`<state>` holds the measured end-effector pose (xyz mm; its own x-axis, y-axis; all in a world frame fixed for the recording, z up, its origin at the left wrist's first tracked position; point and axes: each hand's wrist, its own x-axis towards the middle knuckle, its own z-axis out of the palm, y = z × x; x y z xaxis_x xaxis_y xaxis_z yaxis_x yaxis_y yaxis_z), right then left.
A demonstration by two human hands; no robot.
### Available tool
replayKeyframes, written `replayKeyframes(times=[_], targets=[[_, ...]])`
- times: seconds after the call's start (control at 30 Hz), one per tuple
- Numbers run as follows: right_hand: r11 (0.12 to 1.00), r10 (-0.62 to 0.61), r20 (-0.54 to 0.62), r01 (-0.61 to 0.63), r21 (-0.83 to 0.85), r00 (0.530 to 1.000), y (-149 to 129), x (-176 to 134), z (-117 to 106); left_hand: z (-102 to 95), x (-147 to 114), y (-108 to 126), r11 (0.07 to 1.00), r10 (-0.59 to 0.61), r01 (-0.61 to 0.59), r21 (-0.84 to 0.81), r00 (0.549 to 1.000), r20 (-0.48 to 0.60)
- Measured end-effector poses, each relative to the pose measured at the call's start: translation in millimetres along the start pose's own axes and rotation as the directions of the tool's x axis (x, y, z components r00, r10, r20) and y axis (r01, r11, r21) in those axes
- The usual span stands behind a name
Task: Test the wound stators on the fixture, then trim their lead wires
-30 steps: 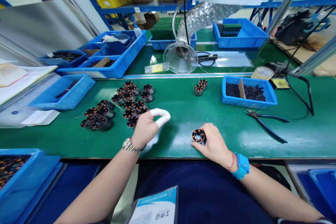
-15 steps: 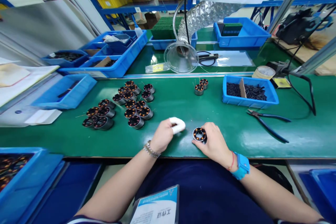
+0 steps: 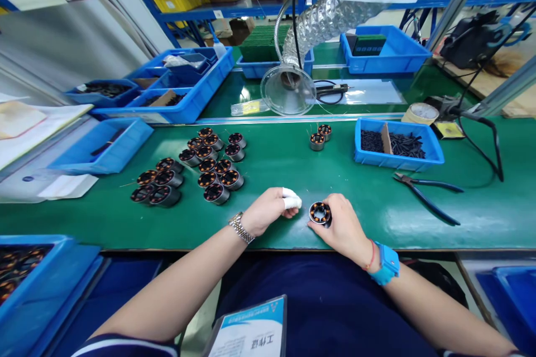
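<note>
My right hand point(image 3: 345, 228) grips a motor stator point(image 3: 320, 213), a metal ring with copper windings inside, near the front of the green table. Just left of it, apart from the ring, my left hand point(image 3: 272, 209) has its fingers pinched together, with white covers on thumb and forefinger. Whatever is between those fingertips, if anything, is too small to make out. Two more stators point(image 3: 317, 142) stand farther back, thin wires sticking up from them. On the left, several stators point(image 3: 216, 193) stand in groups.
Cutting pliers point(image 3: 427, 195) lie to the right, below a blue bin point(image 3: 397, 165) of small black pieces. A clear fume hood point(image 3: 288, 101) on a foil duct hangs at the back middle. Blue trays point(image 3: 201, 100) stand back left; another blue bin point(image 3: 62, 256) is at the near left.
My left hand has moved a little right, towards the held stator, and its fingers have turned down. My right hand keeps hold of the stator, almost in place.
</note>
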<state>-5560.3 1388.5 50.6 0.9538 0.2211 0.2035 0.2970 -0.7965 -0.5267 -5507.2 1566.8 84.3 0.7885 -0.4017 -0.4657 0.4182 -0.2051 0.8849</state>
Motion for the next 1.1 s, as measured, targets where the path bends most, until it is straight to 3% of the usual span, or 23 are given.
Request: replayKeyframes(times=[0.1,0.23,0.27,0.4,0.53,0.7,0.83,0.9,1.0,1.03,1.1], targets=[[1.000,0.002,-0.005,-0.002,-0.012,1.000,0.2,-0.3,0.2,-8.7,1.9,3.6,0.997,0.082,-0.081,0.017,0.996,-0.024],[0.999,0.014,-0.037,-0.016,-0.040,0.999,-0.7,-1.2,2.0,-24.3,-0.2,-4.0,0.972,0.232,-0.216,0.093,0.944,-0.234],[0.999,0.021,-0.044,-0.023,-0.044,0.999,-0.9,-1.5,2.3,-25.2,-1.7,-9.3,0.966,0.239,-0.210,0.147,0.947,-0.216],[1.000,0.016,-0.052,-0.015,0.019,0.999,0.4,-2.7,0.9,-11.9,-11.8,-33.4,0.908,0.237,-0.245,0.339,0.969,0.064],[0.992,-0.062,-0.004,0.062,0.108,0.998,4.6,-3.7,-3.8,10.0,-18.8,-40.4,0.844,0.347,-0.345,0.411,0.935,0.072],[0.993,-0.055,0.028,0.052,0.102,0.998,3.3,-4.0,-7.0,18.8,-11.9,-31.3,0.882,0.368,-0.345,0.319,0.930,-0.011],[1.000,-0.004,0.006,0.004,0.007,1.000,-0.5,-4.4,-5.6,3.7,-4.8,-23.9,0.920,0.333,-0.314,0.234,0.942,-0.046],[0.999,0.024,-0.028,-0.026,-0.042,0.999,-0.4,-5.1,-3.8,-8.8,-3.5,-23.0,0.944,0.313,-0.290,0.155,0.937,-0.155],[0.994,0.048,-0.073,-0.055,-0.098,0.996,0.5,-6.5,0.3,-19.1,-5.6,-28.0,0.953,0.286,-0.303,0.014,0.881,-0.376],[0.991,0.052,-0.084,-0.062,-0.114,0.995,0.0,-7.0,1.6,-17.1,-7.4,-31.3,0.956,0.259,-0.293,-0.025,0.882,-0.394],[0.988,0.058,-0.092,-0.071,-0.137,0.994,-2.7,-8.3,2.5,-3.9,-11.1,-38.7,0.966,0.201,-0.242,-0.090,0.926,-0.321]])
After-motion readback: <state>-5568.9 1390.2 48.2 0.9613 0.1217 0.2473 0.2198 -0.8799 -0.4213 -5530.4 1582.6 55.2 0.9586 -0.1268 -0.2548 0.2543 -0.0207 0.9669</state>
